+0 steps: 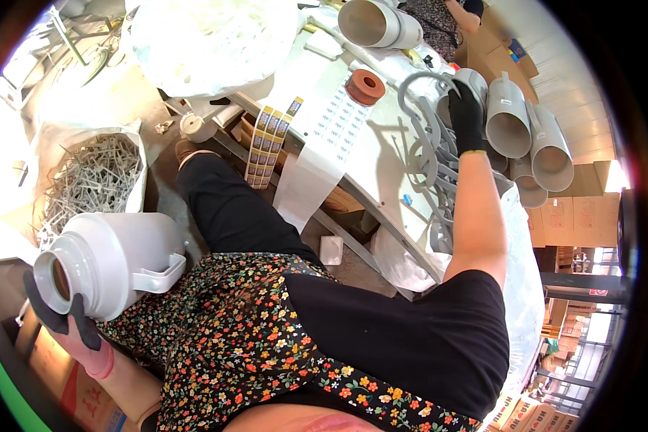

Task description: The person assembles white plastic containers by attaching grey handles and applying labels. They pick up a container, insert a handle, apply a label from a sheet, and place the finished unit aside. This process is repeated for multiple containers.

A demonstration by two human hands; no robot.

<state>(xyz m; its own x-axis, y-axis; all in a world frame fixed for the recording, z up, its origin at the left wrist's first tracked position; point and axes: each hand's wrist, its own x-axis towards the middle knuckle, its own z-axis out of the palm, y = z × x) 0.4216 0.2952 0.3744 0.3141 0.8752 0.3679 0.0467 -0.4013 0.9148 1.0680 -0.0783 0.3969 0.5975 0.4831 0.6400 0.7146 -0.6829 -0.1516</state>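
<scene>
At the lower left, my left hand [70,327], in a pink and dark grey glove, grips the rim of a light grey plastic jug body [126,255]. The jug lies on its side near my lap, its round neck toward the left and its side handle facing me. On the right my other arm stretches over the table. There my right hand [469,119], in a black glove, has its fingers closed on a grey curved plastic handle [405,92]. Beneath it lies a pile of similar grey curved handles [443,173], partly hidden by my forearm.
Several grey plastic cylinders [507,119] lie stacked beyond my right hand. On the table [381,162] are a sticker sheet [331,122] and a brown tape roll [366,86]. A sack of thin grey pieces [93,183] stands left. Another person [439,25] is across the table.
</scene>
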